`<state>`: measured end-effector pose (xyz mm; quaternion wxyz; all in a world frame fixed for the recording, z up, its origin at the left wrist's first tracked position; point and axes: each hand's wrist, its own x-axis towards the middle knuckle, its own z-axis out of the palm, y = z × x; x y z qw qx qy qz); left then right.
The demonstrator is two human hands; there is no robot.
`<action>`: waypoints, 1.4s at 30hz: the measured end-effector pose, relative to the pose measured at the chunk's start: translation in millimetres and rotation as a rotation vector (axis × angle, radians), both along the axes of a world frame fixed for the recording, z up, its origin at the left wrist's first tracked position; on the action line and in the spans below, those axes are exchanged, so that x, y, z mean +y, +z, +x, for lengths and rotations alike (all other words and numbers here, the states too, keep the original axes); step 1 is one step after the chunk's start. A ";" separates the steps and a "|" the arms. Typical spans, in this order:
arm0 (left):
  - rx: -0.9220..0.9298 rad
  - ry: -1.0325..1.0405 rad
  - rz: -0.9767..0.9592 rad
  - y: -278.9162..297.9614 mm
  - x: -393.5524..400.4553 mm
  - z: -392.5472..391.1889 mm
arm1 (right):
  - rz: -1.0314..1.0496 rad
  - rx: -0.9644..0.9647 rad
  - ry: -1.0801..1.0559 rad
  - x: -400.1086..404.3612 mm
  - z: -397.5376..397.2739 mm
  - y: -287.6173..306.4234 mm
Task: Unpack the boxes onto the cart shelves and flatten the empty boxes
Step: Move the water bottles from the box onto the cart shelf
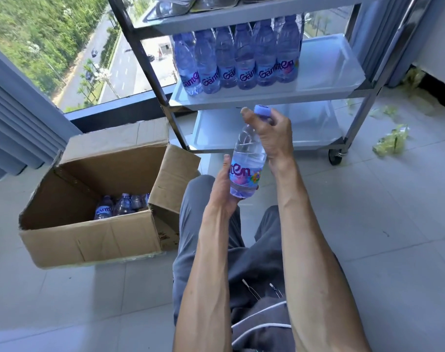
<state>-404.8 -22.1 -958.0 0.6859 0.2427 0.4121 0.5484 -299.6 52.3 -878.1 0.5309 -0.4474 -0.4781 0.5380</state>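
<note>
Pale floor tiles run up to a tall window, where a steel three-shelf cart (363,94) stands. Both hands hold one clear plastic water bottle with a purple label (246,161), tilted, in the air before the cart's lower shelf: the left hand (222,191) curls under its base, the right hand (272,133) wraps its neck below the cap. A row of matching bottles (238,59) fills the middle shelf's left edge. Set down carelessly, this one could topple that crowded row. The open brown cardboard box (89,224) still holds bottles.
</note>
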 end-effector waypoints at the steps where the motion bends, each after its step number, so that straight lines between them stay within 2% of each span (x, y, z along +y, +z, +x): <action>1: -0.015 0.046 0.022 0.5 4.6 2.0 | -0.015 -0.118 0.005 1.0 -0.9 -0.8; 4: 0.053 0.243 0.114 1.7 19.8 8.2 | -0.067 -0.396 0.047 2.1 0.3 -6.1; 8: 0.152 0.522 0.093 -7.0 40.2 22.6 | -0.017 -0.488 0.083 12.9 -3.4 -21.1; 11: 0.201 0.498 0.051 -13.7 71.0 28.8 | -0.014 -0.486 -0.093 41.7 -2.2 -29.8; 14: 0.394 0.444 -0.031 -5.1 122.8 28.3 | -0.088 -0.443 -0.264 86.7 2.5 -31.5; 19: 0.786 0.651 -0.180 24.5 225.9 11.4 | -0.015 -0.351 -0.406 167.2 13.0 -25.1; 23: 0.901 0.672 -0.109 33.9 302.2 12.5 | 0.059 -0.247 -0.500 232.8 24.7 -18.2; 25: 0.958 0.670 -0.082 30.4 331.3 15.6 | 0.109 -0.196 -0.500 259.5 25.2 -19.6; 28: 1.067 0.627 -0.104 24.0 364.4 23.3 | 0.148 -0.223 -0.443 288.2 27.4 -24.8; 35: 1.104 0.729 -0.076 5.0 397.9 36.2 | 0.241 -0.493 -0.387 302.1 30.7 -54.4; 42: 1.158 0.728 -0.078 -1.5 400.9 36.9 | 0.231 -0.431 -0.358 305.2 26.2 -68.1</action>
